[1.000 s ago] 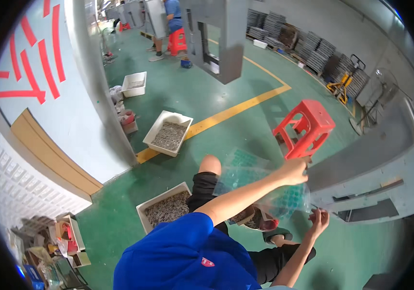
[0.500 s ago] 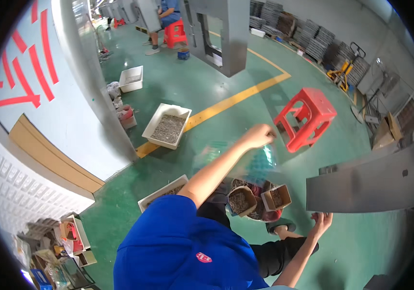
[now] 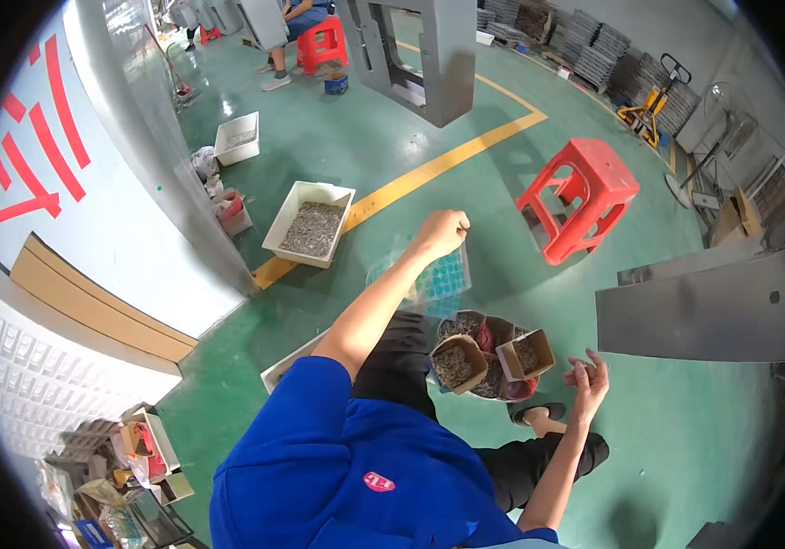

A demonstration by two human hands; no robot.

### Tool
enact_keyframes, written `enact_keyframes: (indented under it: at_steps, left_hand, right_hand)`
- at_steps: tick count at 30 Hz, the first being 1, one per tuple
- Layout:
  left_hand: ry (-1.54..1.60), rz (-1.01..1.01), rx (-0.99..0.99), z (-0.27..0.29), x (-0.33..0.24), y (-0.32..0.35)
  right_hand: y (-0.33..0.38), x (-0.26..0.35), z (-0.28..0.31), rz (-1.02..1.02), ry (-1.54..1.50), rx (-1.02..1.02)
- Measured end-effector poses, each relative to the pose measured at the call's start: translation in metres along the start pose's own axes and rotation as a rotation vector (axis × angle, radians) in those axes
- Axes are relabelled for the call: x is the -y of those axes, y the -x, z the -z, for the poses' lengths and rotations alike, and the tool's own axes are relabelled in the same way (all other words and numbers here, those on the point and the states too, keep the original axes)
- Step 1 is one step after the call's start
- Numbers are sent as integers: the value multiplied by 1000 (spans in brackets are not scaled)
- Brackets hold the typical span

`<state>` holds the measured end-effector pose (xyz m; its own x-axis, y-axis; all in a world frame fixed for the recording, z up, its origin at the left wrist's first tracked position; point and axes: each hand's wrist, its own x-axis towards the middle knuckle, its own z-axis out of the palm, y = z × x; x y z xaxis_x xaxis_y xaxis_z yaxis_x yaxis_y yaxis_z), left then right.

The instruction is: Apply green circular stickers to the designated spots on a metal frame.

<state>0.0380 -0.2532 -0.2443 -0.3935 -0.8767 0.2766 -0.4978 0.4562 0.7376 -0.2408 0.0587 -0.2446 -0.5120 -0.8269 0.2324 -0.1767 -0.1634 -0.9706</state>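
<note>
My left hand [image 3: 443, 232] is raised in front of me, its fingers closed at the upper edge of a clear plastic sheet [image 3: 447, 274] with rows of teal round dots. The sheet hangs below the hand and along the forearm, over the floor. My right hand [image 3: 587, 380] hovers to the right of a cluster of small cardboard boxes [image 3: 462, 364] filled with small metal parts. Its fingers are loosely bent and apart, and nothing shows in them. Beyond that hand is a grey metal panel [image 3: 699, 316], apart from its fingers.
A red plastic stool [image 3: 594, 178] stands ahead to the right. White bins [image 3: 284, 209] of small parts sit on the green floor to the left. A grey metal cabinet frame [image 3: 461, 73] rises ahead, with a seated person [image 3: 305, 18] behind it. A yellow pallet jack [image 3: 653, 110] is far right.
My left hand has moved left and slightly away from me with the plastic sheet. My right hand has come off the metal panel's lower edge and its fingers have spread.
</note>
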Motion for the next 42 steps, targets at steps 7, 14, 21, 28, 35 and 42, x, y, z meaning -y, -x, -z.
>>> enact_keyframes:
  at_steps: [7,14,21,28,35,42]
  left_hand:
    - [-147,-4,-20,-11,1,5]
    - [-30,33,-40,-11,2,2]
    - [-55,64,-328,40,-12,-58]
    - [-54,215,-546,88,-11,-148]
    - [-51,231,-562,98,-36,-171]
    - [-94,49,-503,121,-25,-135]
  right_hand:
    - [2,-23,3,-117,75,66]
    - [15,-69,10,-163,161,83]
    - [31,-99,-1,-286,196,115]
    - [54,-142,-2,-397,17,117]
    - [69,-141,-5,-499,35,100]
    - [69,-165,2,-533,34,93]
